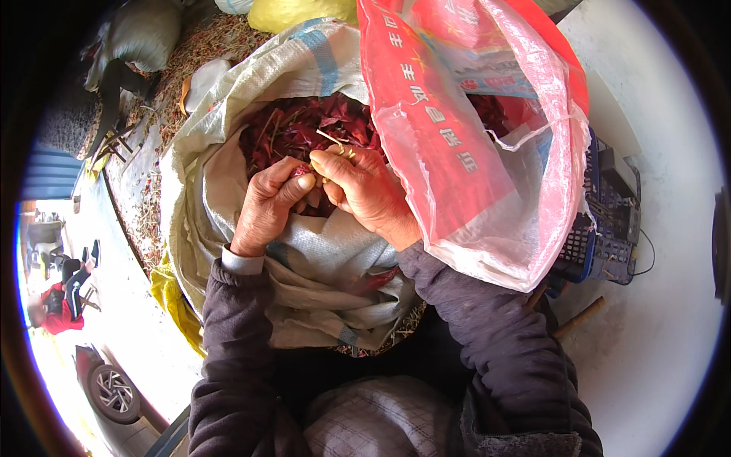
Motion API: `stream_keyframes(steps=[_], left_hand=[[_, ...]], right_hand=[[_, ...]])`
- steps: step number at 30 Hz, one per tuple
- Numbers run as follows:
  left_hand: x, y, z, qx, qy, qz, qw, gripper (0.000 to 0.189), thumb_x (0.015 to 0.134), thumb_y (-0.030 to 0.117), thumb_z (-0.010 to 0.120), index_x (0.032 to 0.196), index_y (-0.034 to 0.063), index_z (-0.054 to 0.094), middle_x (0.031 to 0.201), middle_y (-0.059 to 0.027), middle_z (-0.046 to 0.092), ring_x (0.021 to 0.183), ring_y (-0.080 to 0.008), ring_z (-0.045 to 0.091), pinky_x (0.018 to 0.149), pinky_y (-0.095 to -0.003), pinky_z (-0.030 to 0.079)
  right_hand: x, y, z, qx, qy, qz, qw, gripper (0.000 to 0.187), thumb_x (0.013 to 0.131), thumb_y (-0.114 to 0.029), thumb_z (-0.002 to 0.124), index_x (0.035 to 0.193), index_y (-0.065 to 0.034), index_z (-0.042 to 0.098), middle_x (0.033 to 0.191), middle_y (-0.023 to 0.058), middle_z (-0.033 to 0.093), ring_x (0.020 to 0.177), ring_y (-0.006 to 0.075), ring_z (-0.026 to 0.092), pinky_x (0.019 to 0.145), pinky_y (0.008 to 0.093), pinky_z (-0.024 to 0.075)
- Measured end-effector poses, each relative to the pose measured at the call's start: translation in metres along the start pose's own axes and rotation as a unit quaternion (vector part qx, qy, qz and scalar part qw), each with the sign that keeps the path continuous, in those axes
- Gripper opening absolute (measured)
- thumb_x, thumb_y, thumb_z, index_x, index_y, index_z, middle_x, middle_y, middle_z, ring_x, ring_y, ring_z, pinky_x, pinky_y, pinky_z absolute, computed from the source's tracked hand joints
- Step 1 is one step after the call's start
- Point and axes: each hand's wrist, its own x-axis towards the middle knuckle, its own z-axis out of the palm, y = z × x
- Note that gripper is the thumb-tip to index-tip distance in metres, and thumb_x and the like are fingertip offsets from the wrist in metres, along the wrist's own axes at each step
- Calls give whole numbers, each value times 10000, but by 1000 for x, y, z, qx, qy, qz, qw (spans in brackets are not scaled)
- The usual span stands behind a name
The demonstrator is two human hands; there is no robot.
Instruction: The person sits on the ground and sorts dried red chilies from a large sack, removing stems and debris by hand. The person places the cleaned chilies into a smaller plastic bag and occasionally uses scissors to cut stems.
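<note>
My left hand [271,200] pinches a dark red dried pod [301,170], apparently a chili pepper, between thumb and fingers. Against it, my right hand [365,191] grips thin pale stems [331,139] that poke out above the thumb. The fingertips of both hands almost meet, and they hide part of the pod. Below them gapes a white woven sack [194,151] with its rim rolled outward. Dried red chilies [337,114] fill its mouth. A red and clear printed plastic bag [434,148] leans over the sack's right side, beside my right forearm, with more red pods inside.
Blue plastic crates [577,245] stand at right by a white wall [674,171]. Loose stems and chilies [151,211] litter the floor at left. Full sacks [143,34] and a yellow bag [302,14] lie beyond. Far left are a seated person [60,308] and a car wheel [114,394].
</note>
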Motion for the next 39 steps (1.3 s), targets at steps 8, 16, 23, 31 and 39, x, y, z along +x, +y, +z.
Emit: stream_keyframes(steps=[8, 16, 23, 31, 39], left_hand=[[6, -19, 6, -225, 63, 43, 972, 186, 1051, 196, 567, 1097, 28, 633, 882, -86, 718, 712, -107, 603, 662, -220, 480], [47, -30, -62, 249, 307, -70, 916, 331, 886, 262, 754, 1094, 14, 685, 936, -127, 742, 793, -216, 683, 754, -330, 542], [87, -75, -87, 508, 228, -109, 824, 496, 751, 310, 831, 1105, -6, 689, 1036, -239, 727, 1014, -398, 692, 893, -446, 534], [38, -22, -51, 161, 199, -35, 966, 438, 743, -37, 777, 1166, 30, 691, 1007, -37, 736, 909, -119, 667, 833, -268, 529], [23, -4, -26, 27, 139, 20, 990, 376, 787, -98, 741, 1126, 54, 684, 933, 32, 669, 855, -59, 599, 788, -220, 504]], right_hand=[[8, -15, -9, 113, 120, -56, 985, 312, 1021, -308, 626, 829, -64, 596, 581, -44, 469, 416, 35, 352, 391, 200, 267], [0, -7, -18, 77, 8, 30, 997, 284, 993, -312, 638, 1052, -36, 617, 838, 110, 689, 538, 77, 539, 435, 209, 364], [3, 3, -26, 35, -21, 27, 999, 202, 1005, -246, 616, 1105, -71, 602, 937, 107, 696, 635, 77, 606, 478, 201, 411], [11, 9, -32, 3, 60, 50, 997, 166, 993, -196, 637, 1086, -71, 581, 958, 83, 669, 661, 64, 571, 494, 198, 405], [21, 24, -25, -228, 64, -50, 970, 266, 963, -321, 706, 969, -66, 631, 845, 1, 611, 705, 68, 502, 580, 251, 409]])
